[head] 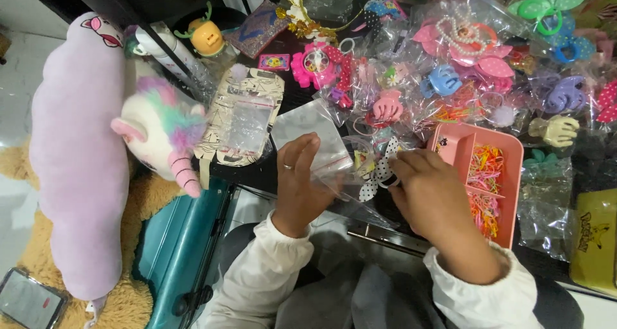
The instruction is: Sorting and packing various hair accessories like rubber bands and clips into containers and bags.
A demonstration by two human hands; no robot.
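At the near edge of the tabletop (257,168) the left hand (299,187) pinches a clear bag (334,175) open while the right hand (434,194) holds the polka-dot bow (379,175) at its mouth, not yet inside

You are at a small hair-accessory packing bench, home or stall. Evidence: dark table (283,97) heaped with bagged claw clips (443,81), bows, bead strings (459,36); a pink tray (459,146) of tiny elastics (485,162); a stack of empty zip bags (247,120). Plush unicorn (160,133) and long lilac plush (71,155) lie left, beside it.
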